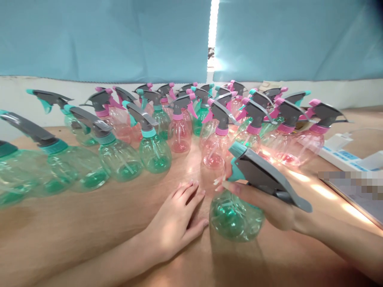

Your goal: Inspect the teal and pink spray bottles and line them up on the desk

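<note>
My right hand [254, 197] is wrapped round the neck of a green spray bottle [236, 223] with a grey and teal trigger head, held at the front right of the wooden table. Part of its collar is hidden behind my fingers. To the left of that bottle, my left hand [179, 211] lies flat on the table with its fingers apart, holding nothing. Just beyond it stand a green spray bottle [155, 153] with a teal collar and a pink spray bottle [214, 149] with a pink collar.
Many more green and pink spray bottles spread over the table [125, 215], including a row of green ones [86, 171] at the left. A white power strip [344, 155] and a flat device [356, 195], partly blurred out, lie at the right. Blue curtains [104, 40] hang behind.
</note>
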`<state>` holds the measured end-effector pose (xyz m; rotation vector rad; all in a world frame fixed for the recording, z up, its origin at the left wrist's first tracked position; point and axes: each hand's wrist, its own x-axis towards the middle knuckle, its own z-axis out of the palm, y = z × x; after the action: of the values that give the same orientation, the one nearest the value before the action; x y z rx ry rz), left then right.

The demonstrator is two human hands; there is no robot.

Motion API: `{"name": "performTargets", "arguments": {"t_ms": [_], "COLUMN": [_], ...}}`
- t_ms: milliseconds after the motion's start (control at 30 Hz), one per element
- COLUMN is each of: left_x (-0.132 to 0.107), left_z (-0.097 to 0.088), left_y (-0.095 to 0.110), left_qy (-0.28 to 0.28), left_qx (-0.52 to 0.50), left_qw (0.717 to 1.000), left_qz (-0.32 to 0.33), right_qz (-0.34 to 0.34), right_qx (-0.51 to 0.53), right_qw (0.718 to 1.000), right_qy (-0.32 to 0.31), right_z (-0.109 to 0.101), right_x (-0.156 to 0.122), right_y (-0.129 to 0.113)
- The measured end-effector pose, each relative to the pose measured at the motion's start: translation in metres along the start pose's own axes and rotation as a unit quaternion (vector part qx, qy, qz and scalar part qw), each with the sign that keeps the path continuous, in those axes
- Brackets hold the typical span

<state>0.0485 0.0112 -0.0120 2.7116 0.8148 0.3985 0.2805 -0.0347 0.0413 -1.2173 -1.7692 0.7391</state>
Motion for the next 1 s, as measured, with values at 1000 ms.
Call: {"name": "performTargets", "arguments": {"t_ms": [1000], "left_x": [-0.001], "left_z": [0.002], "left_y": [-0.002], "left_qy": [0.003], "left_qx": [0.006], "left_qw": [1.0], "left_qz": [0.011], "right_qz": [0.064], "right_qx": [0.124], "right_qw": [0.99], "right_qy": [0.02], "right_z": [-0.002], "right_x": [0.017], "right_y": [-0.028]}}
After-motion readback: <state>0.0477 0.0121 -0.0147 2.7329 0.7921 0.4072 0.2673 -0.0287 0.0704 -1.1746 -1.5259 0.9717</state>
